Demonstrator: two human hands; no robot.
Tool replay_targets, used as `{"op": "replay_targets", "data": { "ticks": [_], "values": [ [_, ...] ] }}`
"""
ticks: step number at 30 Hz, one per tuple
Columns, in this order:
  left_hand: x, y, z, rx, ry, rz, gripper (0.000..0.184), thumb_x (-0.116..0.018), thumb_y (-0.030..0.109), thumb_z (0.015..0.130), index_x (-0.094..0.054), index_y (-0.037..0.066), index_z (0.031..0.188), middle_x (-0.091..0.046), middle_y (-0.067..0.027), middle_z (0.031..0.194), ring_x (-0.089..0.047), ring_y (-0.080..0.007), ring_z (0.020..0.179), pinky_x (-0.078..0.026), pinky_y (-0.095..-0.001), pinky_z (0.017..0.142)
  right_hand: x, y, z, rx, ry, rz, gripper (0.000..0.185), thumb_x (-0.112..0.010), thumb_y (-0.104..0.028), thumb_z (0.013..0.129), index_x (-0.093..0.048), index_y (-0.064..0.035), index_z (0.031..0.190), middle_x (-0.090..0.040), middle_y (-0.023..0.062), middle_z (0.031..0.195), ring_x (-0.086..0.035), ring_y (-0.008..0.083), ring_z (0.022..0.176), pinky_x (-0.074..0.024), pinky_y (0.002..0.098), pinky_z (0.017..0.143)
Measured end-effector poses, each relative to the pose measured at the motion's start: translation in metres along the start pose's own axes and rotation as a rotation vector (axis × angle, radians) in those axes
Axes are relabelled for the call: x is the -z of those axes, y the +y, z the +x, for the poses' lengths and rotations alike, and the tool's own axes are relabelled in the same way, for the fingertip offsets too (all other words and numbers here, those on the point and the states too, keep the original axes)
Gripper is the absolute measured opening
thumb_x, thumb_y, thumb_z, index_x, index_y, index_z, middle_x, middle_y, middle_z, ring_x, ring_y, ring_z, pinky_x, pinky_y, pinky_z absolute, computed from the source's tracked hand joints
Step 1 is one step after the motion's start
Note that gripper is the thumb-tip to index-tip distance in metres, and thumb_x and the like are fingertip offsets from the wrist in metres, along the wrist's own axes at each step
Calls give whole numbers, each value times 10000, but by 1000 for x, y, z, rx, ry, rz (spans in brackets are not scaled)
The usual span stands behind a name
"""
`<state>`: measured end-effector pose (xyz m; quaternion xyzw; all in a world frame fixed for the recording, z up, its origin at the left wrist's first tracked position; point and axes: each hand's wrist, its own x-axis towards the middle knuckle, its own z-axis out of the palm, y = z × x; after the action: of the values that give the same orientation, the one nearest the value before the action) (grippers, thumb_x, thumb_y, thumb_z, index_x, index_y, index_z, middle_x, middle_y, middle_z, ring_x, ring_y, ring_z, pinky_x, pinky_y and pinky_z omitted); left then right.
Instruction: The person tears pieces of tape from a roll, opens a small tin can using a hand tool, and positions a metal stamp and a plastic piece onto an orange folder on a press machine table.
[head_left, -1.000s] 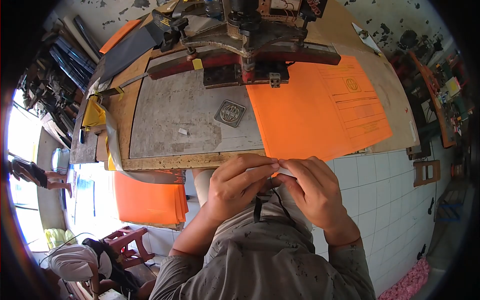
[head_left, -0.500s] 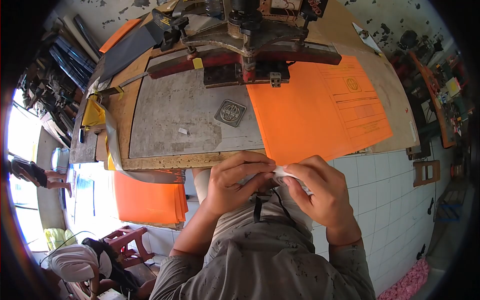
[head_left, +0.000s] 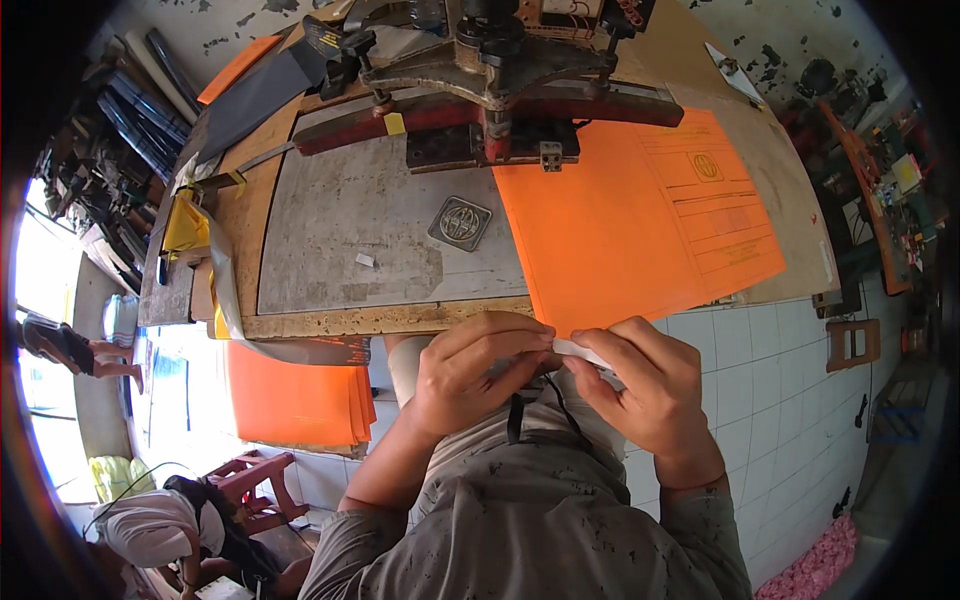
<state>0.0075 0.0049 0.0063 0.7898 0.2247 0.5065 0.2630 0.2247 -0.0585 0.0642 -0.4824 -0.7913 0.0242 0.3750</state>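
Note:
My left hand (head_left: 475, 372) and my right hand (head_left: 640, 380) meet over my lap, just below the table's front edge. A small white strip (head_left: 582, 353) is pinched in the fingers of my right hand, and the closed fingertips of my left hand touch its left end. Beyond them a square metal plate with a round emblem (head_left: 460, 223) lies on the grey board (head_left: 350, 225). To its right is a large orange sheet (head_left: 610, 225) with printed lines, its near corner close above my fingers. A small white scrap (head_left: 365, 260) rests left of the plate.
A heavy press (head_left: 490, 95) stands over the board's far side. Yellow-and-grey sheeting (head_left: 222, 270) hangs at the table's left edge. Orange sheets (head_left: 295, 395) are stacked below left. A person (head_left: 160, 525) bends near a red stool (head_left: 250, 490); another person (head_left: 75, 350) stands at far left.
My right hand has shifted slightly right and turned, and more of the white strip shows between my hands. My left hand has barely moved.

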Motion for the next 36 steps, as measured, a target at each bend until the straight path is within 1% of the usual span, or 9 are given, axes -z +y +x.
{"op": "replay_targets", "data": {
  "ticks": [5, 11, 14, 17, 20, 23, 26, 32, 36],
  "values": [
    [0, 3, 2, -104, -29, 164, 404, -866, -59, 784, -728, 24, 1155, -770, -102, 1119, -778, -277, 974, -641, -380, 805, 4, 0, -2, -1, -66, -75, 308, -891, -77, 829, -759, -32, 1103, -655, 27, 925, -702, 173, 734, -572, 327, 617],
    [4, 7, -2, -113, -74, 259, 379, -865, -33, 786, -726, 21, 1135, -755, -86, 1128, -770, -278, 971, -638, -385, 810, 7, 2, -3, 25, -106, -116, 273, -890, -112, 848, -755, -36, 1073, -631, 22, 893, -684, 170, 705, -566, 324, 605],
    [9, 12, 1, -85, -80, 319, 346, -890, -49, 769, -759, 53, 1073, -793, -63, 1068, -787, -224, 911, -627, -334, 760, 11, 3, -5, 24, -143, -104, 277, -892, -95, 851, -758, -25, 1082, -679, 33, 922, -707, 177, 719, -578, 321, 614],
    [21, -14, -11, 31, -89, 270, 384, -880, -26, 799, -751, 42, 1154, -783, -92, 1109, -784, -268, 982, -648, -366, 824, 24, 8, -4, -38, 30, -94, 298, -899, -70, 843, -763, -16, 1103, -734, 53, 973, -742, 191, 760, -591, 322, 629],
    [15, -7, -12, 55, -38, 113, 348, -876, -25, 839, -763, 55, 1158, -798, -100, 1106, -795, -260, 986, -654, -356, 822, 20, 7, -1, -19, -7, 55, 321, -903, -48, 832, -768, -12, 1121, -764, 72, 1023, -766, 205, 811, -602, 331, 650],
    [3, -2, -12, 29, 3, 57, 323, -877, -30, 855, -765, 52, 1148, -801, -106, 1114, -800, -247, 984, -660, -354, 813, 7, 4, 0, -11, -4, 102, 314, -910, -69, 831, -772, -22, 1108, -747, 59, 985, -754, 214, 793, -594, 345, 660],
    [-2, -1, -13, 11, 30, 2, 339, -880, -51, 838, -765, 48, 1141, -800, -109, 1123, -802, -241, 978, -667, -343, 796, 0, 4, -3, -3, -5, 120, 303, -916, -89, 833, -773, -28, 1092, -735, 47, 976, -735, 208, 765, -577, 341, 644],
    [-1, 0, -9, -42, 25, 11, 390, -874, -75, 807, -766, 40, 1163, -797, -113, 1133, -805, -236, 969, -674, -333, 767, -1, 2, -3, -23, -15, 108, 293, -918, -95, 833, -776, -34, 1082, -720, 37, 945, -714, 194, 728, -565, 343, 620],
    [2, 3, -7, -42, 0, 22, 372, -870, -77, 797, -777, 36, 1139, -794, -114, 1131, -804, -237, 972, -675, -338, 778, -2, 3, -4, -12, -8, 101, 288, -919, -98, 830, -778, -36, 1074, -715, 34, 932, -711, 192, 720, -563, 342, 613]
  ]
}}
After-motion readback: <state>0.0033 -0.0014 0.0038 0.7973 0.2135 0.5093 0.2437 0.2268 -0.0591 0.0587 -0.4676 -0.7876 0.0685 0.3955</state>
